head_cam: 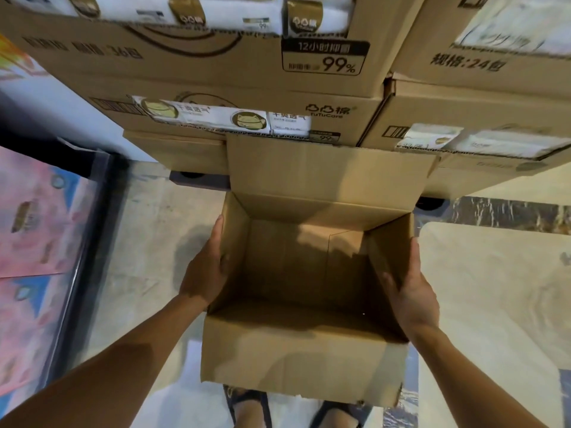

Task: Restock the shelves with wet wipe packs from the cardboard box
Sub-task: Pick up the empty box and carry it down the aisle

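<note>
**A:** While the stacked cartons (216,72) are filling the top of the frame, what is sitting at centre?

**B:** The cardboard box (302,359) is hanging open above the floor (148,242), showing nothing inside. I am judging it light, stiff at the folds and bendy along the walls.

**A:** How are the hands gripping?

**B:** The left hand (207,267) and right hand (411,285) are each pinching a side wall, thumb inside, fingers flat outside.

**A:** And the wet wipe packs (210,117)?

**B:** They are showing through carton cut-outs, upper centre. I am guessing soft, with slick wrappers.

Pale marbled floor (148,242) across the middle, stacked brown cartons (216,75) along the top, pink packs (37,211) at left (kinda blurry).
</note>
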